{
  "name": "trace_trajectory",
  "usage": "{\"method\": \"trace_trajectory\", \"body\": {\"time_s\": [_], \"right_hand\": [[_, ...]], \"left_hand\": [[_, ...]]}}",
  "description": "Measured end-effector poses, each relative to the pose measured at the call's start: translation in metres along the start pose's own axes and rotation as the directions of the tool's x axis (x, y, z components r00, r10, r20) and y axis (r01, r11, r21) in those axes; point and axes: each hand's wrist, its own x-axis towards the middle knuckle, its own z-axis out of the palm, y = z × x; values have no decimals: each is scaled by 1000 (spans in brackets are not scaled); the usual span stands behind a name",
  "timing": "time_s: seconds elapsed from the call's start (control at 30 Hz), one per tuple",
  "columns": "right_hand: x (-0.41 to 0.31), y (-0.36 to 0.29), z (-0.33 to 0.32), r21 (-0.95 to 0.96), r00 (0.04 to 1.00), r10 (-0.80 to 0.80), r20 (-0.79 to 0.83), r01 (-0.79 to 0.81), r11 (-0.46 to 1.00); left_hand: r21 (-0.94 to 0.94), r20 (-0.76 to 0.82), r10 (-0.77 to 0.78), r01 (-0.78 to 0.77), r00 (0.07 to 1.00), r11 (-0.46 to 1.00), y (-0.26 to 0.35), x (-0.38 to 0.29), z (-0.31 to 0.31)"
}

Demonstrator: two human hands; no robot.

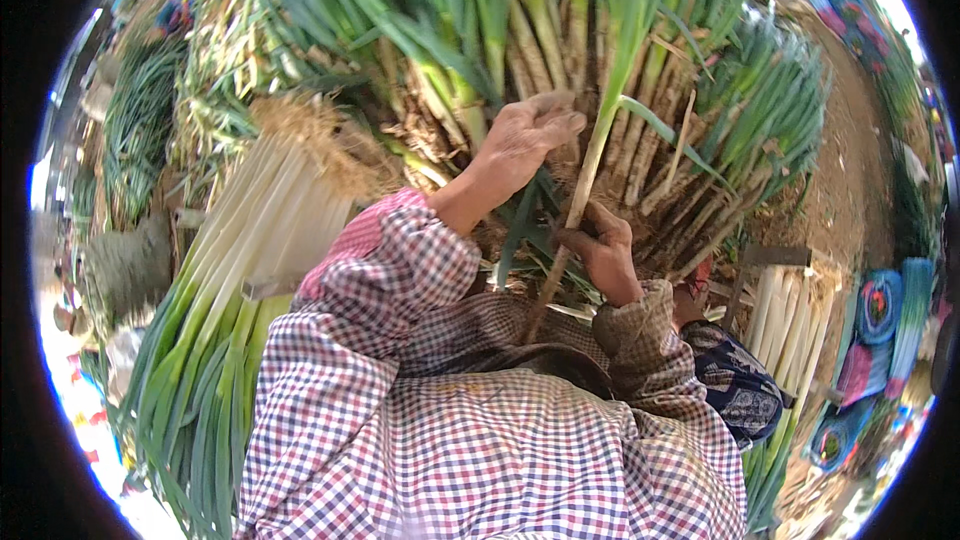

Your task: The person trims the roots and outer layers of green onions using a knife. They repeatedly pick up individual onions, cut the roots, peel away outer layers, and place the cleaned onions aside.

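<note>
My right hand [604,251] grips the lower white shank of a long green onion stalk [592,165]. The stalk slants across in front of me, its green leaves at the top and its root end low near my lap. My left hand [529,135] hovers just left of the stalk, with a small gap between them. Its fingers are bent and blurred, so whether they pinch anything is unclear. Beyond both hands lies a large heap of unpeeled green onions [626,120] with soil-stained shanks and dry skins.
At my left, a bundle of clean white-shanked onions [247,202] lies with roots away from me, by a metal bar [270,286]. Another clean bundle [776,315] rests in a metal frame [776,255] at right. Rolled blue fabric [877,307] and leafy piles [142,120] stand farther out.
</note>
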Motion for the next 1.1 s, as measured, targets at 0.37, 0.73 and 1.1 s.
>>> {"method": "trace_trajectory", "body": {"time_s": [0.37, 0.73, 1.1], "right_hand": [[62, -59, 94, 295, 997, -83, -1, 80, 952], [60, -53, 121, 436, 998, -15, -60, 40, 899], [58, -47, 110, 394, 986, -21, -167, 86, 915]], "left_hand": [[-205, -213, 86, -131, 973, 970, 10, -38, -82], [-282, -282, 60, -142, 958, 949, 24, -69, -115], [-367, -270, 3, -106, 963, 924, 7, -63, -102]]}}
